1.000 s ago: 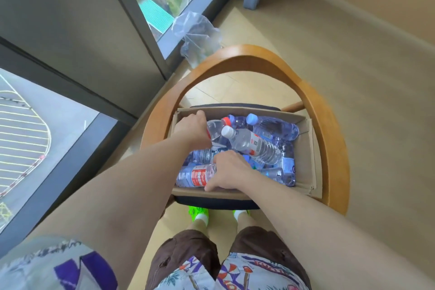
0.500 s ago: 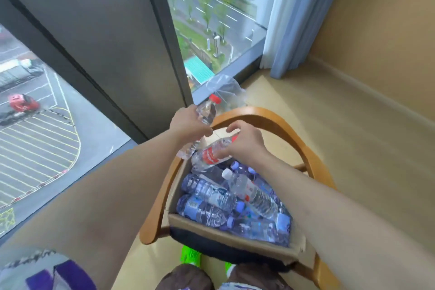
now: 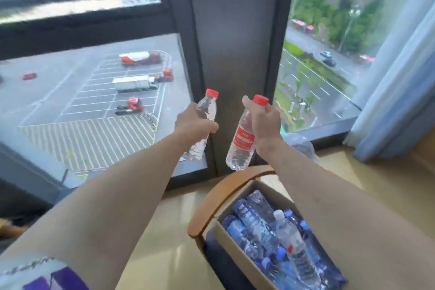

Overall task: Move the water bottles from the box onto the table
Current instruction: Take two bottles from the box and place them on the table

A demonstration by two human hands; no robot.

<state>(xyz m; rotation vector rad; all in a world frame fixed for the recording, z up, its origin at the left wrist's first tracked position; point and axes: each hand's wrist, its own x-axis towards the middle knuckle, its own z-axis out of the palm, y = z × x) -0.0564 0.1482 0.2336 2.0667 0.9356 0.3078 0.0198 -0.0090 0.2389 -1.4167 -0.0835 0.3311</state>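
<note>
My left hand grips a clear red-capped water bottle around its middle, held upright in the air. My right hand grips a second red-capped bottle with a red label near its neck. Both bottles hang in front of the dark window pillar, well above and to the left of the cardboard box. The box sits on a wooden chair at the lower right and holds several blue-labelled bottles lying on their sides, plus one white-capped bottle. No table is in view.
The chair's curved wooden backrest wraps around the box. A floor-to-ceiling window fills the left and centre. A crumpled plastic bag lies on the floor by the window, and a light blue curtain hangs at the right.
Both hands took hold of bottles inside the box, then lifted them up and away from it. My view has swung upward and to the left, toward the window.
</note>
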